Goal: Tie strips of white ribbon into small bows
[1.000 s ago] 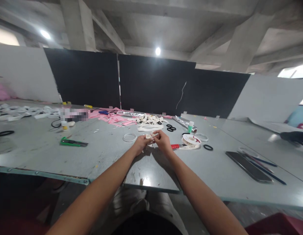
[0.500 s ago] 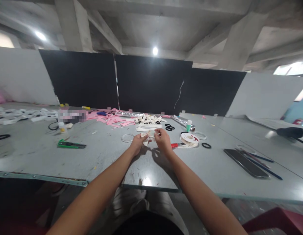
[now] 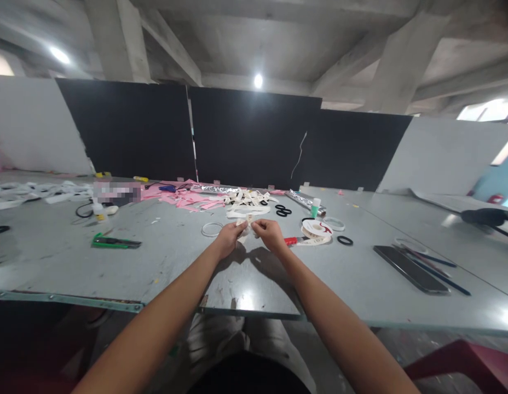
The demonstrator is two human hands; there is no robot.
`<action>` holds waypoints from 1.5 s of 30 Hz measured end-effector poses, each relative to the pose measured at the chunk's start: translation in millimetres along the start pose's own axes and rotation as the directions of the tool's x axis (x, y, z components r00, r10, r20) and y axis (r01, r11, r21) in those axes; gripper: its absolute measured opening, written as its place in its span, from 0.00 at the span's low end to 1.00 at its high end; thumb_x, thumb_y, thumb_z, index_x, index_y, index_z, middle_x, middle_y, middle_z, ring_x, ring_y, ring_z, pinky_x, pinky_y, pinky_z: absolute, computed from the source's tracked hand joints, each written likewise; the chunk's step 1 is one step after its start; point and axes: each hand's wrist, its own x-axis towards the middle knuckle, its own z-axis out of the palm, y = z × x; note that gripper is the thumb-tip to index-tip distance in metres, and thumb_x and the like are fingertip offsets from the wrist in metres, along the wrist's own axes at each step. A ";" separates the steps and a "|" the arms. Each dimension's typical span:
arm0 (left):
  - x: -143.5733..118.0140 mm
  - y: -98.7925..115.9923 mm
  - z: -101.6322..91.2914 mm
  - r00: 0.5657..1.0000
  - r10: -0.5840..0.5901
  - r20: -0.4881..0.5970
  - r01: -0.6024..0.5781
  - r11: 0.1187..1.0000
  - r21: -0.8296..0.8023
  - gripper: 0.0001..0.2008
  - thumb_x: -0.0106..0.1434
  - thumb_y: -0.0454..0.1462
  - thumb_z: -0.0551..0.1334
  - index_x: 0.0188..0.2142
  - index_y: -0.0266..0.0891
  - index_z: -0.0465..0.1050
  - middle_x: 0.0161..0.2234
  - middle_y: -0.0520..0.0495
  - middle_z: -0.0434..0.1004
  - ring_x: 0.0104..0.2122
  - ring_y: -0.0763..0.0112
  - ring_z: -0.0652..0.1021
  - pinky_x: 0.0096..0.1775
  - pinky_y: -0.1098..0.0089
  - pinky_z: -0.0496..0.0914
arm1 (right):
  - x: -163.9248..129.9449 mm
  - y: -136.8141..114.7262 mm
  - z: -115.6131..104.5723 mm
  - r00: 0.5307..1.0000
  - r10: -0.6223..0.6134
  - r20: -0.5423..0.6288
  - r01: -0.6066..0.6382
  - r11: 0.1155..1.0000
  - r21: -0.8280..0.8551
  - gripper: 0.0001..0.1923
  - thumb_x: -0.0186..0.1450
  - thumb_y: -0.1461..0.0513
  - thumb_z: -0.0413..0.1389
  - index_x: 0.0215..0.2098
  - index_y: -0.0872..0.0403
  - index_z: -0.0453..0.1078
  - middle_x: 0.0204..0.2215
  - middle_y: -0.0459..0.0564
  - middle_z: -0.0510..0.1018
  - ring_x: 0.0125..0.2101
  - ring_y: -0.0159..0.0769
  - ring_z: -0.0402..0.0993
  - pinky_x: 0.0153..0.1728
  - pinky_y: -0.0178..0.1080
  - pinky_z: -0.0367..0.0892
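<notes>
Forearms reach out from the bottom of the frame and meet over the middle of the grey table (image 3: pixel 163 257). I see the left hand (image 3: pixel 228 238) and the right hand (image 3: pixel 270 234) drawn close together, both pinched shut on one small piece of cream ribbon (image 3: pixel 246 224), held just above the tabletop between the fingertips. My judgement is that the piece is gripped at two ends so it can be folded or shaped; the exact fold is too small to tell.

Just right of the right hand lies a red-handled tool (image 3: pixel 292 240), and touching it a ribbon spool (image 3: pixel 317 231) with printed cream ribbon, kept within easy reach, presumably as the supply. A clear plastic ring (image 3: pixel 212 229) lies left of the hands, a small black ring (image 3: pixel 345 240) right of the spool. Further right, well apart, rest a dark phone (image 3: pixel 410 269) and some pencils (image 3: pixel 437 264). To the left, a green utility knife (image 3: pixel 113 241) lies on its own.

Beyond the hands sits a heap of finished-looking cream ribbon pieces (image 3: pixel 248 200), then black scissors (image 3: pixel 283 210), a green-capped glue bottle (image 3: pixel 315 208), pink paper scraps (image 3: pixel 188 198) and a foil roll (image 3: pixel 304 200).

The tabletop is scuffed and glossy. Black panels (image 3: pixel 246 142) close off the far edge, under bare concrete beams and a ceiling lamp (image 3: pixel 258 81).
</notes>
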 end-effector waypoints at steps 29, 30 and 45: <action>4.8 -6.4 -7.5 0.997 -0.058 0.045 0.059 0.997 -0.041 0.20 0.45 0.48 0.71 0.29 0.34 0.76 0.24 0.47 0.74 0.24 0.72 0.72 0.28 0.72 0.64 | 0.2 4.8 -0.4 1.000 0.013 0.027 -0.013 1.000 0.016 0.15 0.55 0.52 0.58 0.27 0.57 0.73 0.13 0.42 0.68 0.16 0.27 0.61 0.20 0.31 0.57; 4.6 -6.3 -7.3 0.998 -0.057 0.040 0.059 0.997 -0.040 0.20 0.45 0.48 0.71 0.29 0.34 0.75 0.24 0.47 0.74 0.24 0.72 0.72 0.28 0.72 0.64 | -0.5 3.4 -0.7 1.000 0.010 0.029 -0.011 1.000 0.013 0.15 0.55 0.52 0.58 0.26 0.57 0.73 0.13 0.42 0.68 0.16 0.27 0.61 0.19 0.31 0.57; 7.1 -9.0 -6.8 0.999 -0.027 0.027 0.028 0.999 -0.043 0.18 0.45 0.45 0.72 0.27 0.34 0.73 0.21 0.52 0.70 0.21 0.76 0.68 0.26 0.73 0.60 | -3.6 0.3 5.6 0.997 -0.019 -0.073 0.015 0.998 -0.054 0.13 0.54 0.55 0.54 0.20 0.56 0.68 0.13 0.43 0.68 0.17 0.27 0.59 0.19 0.31 0.55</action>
